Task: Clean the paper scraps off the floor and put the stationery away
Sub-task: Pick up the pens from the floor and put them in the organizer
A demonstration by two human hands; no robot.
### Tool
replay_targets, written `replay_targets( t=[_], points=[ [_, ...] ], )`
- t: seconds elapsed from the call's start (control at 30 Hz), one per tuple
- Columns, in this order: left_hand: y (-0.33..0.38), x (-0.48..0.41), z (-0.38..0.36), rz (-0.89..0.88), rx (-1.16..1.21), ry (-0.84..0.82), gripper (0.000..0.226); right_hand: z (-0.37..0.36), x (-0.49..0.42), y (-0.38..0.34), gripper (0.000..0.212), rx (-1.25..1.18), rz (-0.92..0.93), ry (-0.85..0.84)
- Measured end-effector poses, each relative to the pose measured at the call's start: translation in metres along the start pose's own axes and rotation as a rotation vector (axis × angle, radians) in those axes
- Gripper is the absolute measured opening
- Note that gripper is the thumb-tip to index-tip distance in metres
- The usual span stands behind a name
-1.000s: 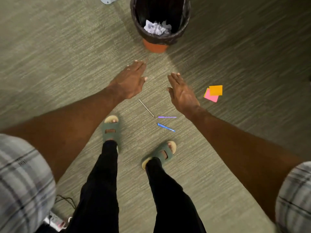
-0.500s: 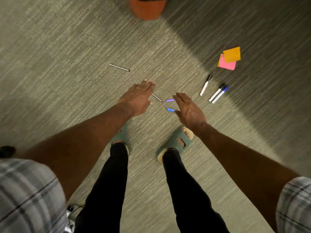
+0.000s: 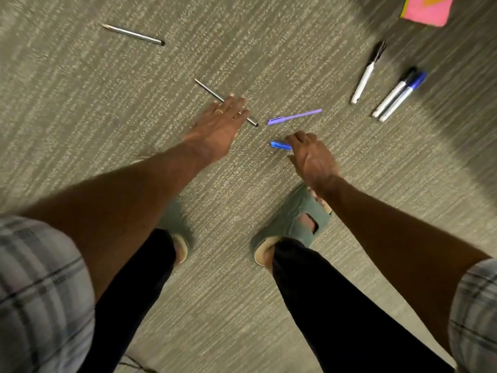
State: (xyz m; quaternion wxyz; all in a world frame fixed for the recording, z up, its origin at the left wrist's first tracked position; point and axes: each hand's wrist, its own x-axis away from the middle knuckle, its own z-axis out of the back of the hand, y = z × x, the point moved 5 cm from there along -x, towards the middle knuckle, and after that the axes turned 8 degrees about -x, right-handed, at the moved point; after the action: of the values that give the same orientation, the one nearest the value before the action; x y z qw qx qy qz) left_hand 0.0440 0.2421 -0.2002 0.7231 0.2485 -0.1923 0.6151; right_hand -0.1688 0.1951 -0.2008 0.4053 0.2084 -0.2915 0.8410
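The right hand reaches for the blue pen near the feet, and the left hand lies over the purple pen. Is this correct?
Not quite. In the head view the left hand lies over a thin silver pen, not the purple pen. The right hand does reach the blue pen.

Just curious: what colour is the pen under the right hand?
Bright blue pen, seen in the head view, at the right hand's fingertips.

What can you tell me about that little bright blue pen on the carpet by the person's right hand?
The blue pen is slim, glossy and plastic-looking, lying flat on the grey-green carpet, just below the purple pen and apart from it. Only its left end shows; the rest is hidden under the right hand, whose curled fingers are closing on it. Whether it is gripped yet cannot be told. A clip or cap seems to sit at the visible end, though blur hides detail.
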Motion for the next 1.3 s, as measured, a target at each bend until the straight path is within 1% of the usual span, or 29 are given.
replay_targets(
  t=[0.1,0.17,0.27,0.37,0.47,0.53,0.6,0.67,0.8,0.9,0.97,1.1,1.2,1.27,1.3],
  points=[
    [-0.006,-0.021,-0.013,0.039,-0.007,0.115,0.067,-0.014,-0.014,0.012,0.029,-0.042,0.030,0.077],
    [-0.012,-0.030,-0.015,0.060,-0.025,0.169,0.053,-0.018,-0.019,0.015,0.023,-0.038,0.048,0.077],
    [-0.022,-0.037,-0.012,0.042,-0.093,0.129,0.042,-0.016,-0.022,0.016,0.025,0.019,0.075,0.050],
    [-0.041,-0.032,-0.006,0.023,-0.194,0.118,0.034,0.004,-0.026,0.016,0.028,-0.003,0.080,0.110],
    [-0.070,-0.024,-0.003,0.032,-0.255,0.112,0.039,0.023,-0.039,0.010,0.029,0.005,0.145,0.124],
    [-0.087,-0.019,-0.002,0.008,-0.264,0.090,0.035,0.030,-0.052,0.008,0.027,0.041,0.169,0.096],
    [-0.103,-0.014,-0.002,0.008,-0.272,0.060,0.030,0.031,-0.064,0.007,0.028,0.080,0.150,0.065],
    [-0.122,-0.008,0.000,0.073,-0.241,0.081,0.029,0.030,-0.071,0.005,0.030,0.081,0.116,0.070],
    [-0.172,-0.004,0.015,0.282,-0.210,0.196,0.035,0.024,-0.069,0.002,0.030,0.030,0.123,0.099],
    [-0.202,-0.010,0.021,0.393,-0.174,0.162,0.047,0.019,-0.065,0.009,0.033,-0.009,0.079,0.114],
    [-0.208,-0.015,0.022,0.397,-0.134,0.125,0.050,0.014,-0.064,0.012,0.036,-0.077,0.017,0.102],
    [-0.208,-0.011,0.016,0.428,-0.065,0.202,0.046,0.003,-0.067,0.017,0.038,-0.105,-0.050,0.075],
    [-0.205,-0.004,0.008,0.537,0.146,0.263,0.043,-0.003,-0.068,0.018,0.036,-0.032,-0.068,0.015],
    [-0.202,-0.005,0.006,0.641,0.222,0.297,0.038,-0.005,-0.069,0.017,0.034,0.046,-0.050,0.025],
    [-0.201,-0.005,0.004,0.698,0.246,0.288,0.038,-0.006,-0.070,0.017,0.036,0.071,-0.063,0.011]
  ],
)
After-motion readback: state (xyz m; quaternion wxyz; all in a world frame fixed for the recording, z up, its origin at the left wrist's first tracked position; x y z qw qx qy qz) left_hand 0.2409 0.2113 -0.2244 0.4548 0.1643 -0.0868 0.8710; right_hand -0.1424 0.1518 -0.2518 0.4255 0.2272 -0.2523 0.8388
